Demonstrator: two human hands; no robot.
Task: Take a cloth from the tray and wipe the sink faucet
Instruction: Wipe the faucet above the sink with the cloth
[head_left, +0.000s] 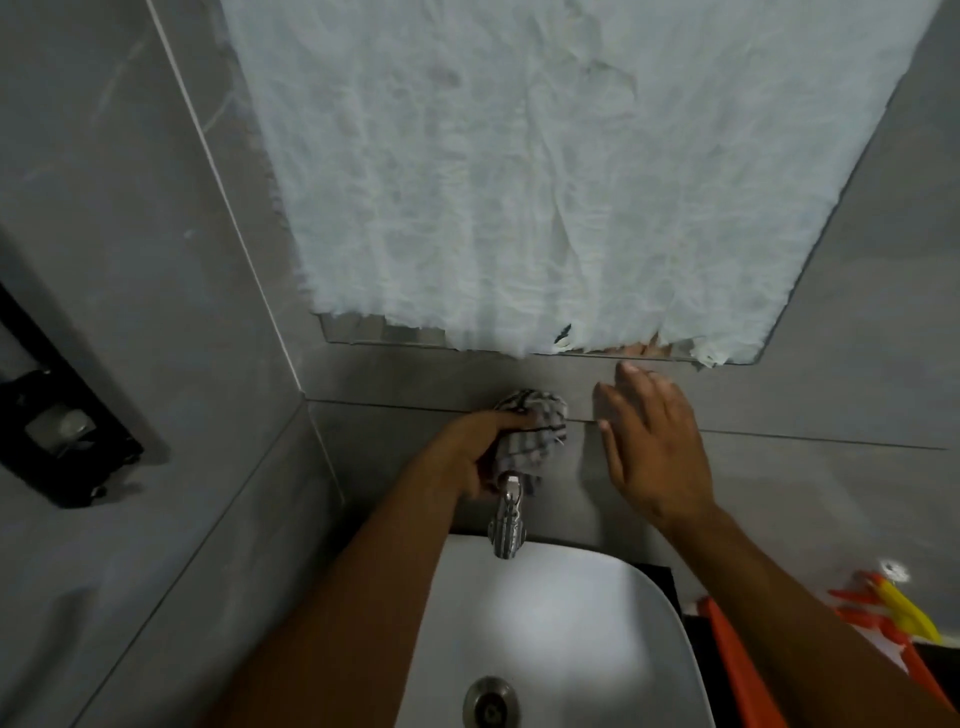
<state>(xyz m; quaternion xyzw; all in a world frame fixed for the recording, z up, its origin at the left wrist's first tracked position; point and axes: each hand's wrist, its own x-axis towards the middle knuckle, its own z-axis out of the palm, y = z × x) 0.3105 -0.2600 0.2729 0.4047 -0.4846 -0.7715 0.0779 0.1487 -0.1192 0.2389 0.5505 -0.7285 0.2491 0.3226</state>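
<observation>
A checked grey-and-white cloth (535, 431) is bunched over the top of the chrome faucet (506, 525), which sticks out of the grey wall above the white sink (571, 634). My left hand (483, 452) is shut on the cloth and presses it against the faucet's upper part; only the spout shows below the cloth. My right hand (654, 447) is flat on the wall tile just right of the faucet, fingers spread, holding nothing.
A mirror covered with crumpled white paper (571, 171) hangs above. A black wall fixture (57, 431) is mounted at the left. An orange tray (737, 670) with orange and yellow items (893, 608) sits at the right of the sink. The drain (491, 704) lies at the basin's bottom.
</observation>
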